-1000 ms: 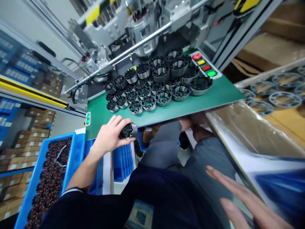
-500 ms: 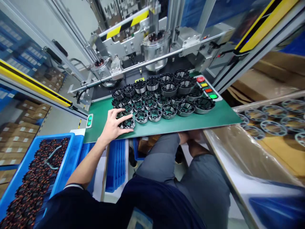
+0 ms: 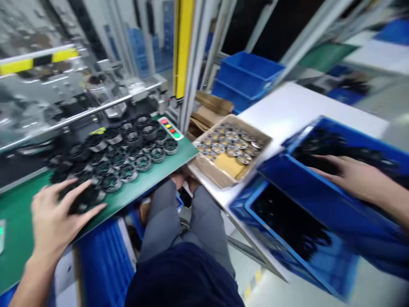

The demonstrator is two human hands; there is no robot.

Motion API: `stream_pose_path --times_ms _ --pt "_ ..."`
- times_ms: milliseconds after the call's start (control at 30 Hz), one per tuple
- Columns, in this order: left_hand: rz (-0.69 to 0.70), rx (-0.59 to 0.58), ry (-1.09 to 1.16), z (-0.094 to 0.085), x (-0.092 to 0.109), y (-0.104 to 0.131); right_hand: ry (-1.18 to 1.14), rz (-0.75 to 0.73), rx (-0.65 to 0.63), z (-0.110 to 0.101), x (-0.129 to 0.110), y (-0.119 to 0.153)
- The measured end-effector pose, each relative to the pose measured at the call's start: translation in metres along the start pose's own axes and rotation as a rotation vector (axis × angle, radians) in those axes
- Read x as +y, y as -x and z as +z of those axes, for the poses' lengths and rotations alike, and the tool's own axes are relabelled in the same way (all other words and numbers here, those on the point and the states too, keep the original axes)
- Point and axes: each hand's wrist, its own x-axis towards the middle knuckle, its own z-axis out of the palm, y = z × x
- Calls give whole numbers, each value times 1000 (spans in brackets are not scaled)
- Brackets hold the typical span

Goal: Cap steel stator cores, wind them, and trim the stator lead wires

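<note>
My left hand (image 3: 59,213) has its fingers spread around the black and silver rings at the near left end of a group standing on the green work surface (image 3: 183,151). Several such rings (image 3: 142,162) stand close together there, some stacked. At the right, my right hand (image 3: 348,172) reaches into the upper blue bin (image 3: 338,192), its fingers curved round a black part (image 3: 321,164). Other black parts (image 3: 367,155) lie in that bin. Motion blur softens both hands.
A cardboard box (image 3: 212,172) of metal rings stands on the white table (image 3: 287,102). Below the upper bin is another blue bin (image 3: 255,204) with dark parts. A machine rail (image 3: 96,111) runs behind the rings, and a yellow-striped post (image 3: 185,51) rises beside the green surface's far corner.
The view has swung to the right. My right hand, unseen before, now shows in the blue bin. My left hand stays at the left end of the rings.
</note>
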Motion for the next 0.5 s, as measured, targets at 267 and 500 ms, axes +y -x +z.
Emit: stream_pose_path --times_ms 267,500 --pt "384 -145 466 31 192 -87 110 130 -215 36 85 -36" --pt "517 -794 64 190 353 -217 4 96 -218 47 106 -40"
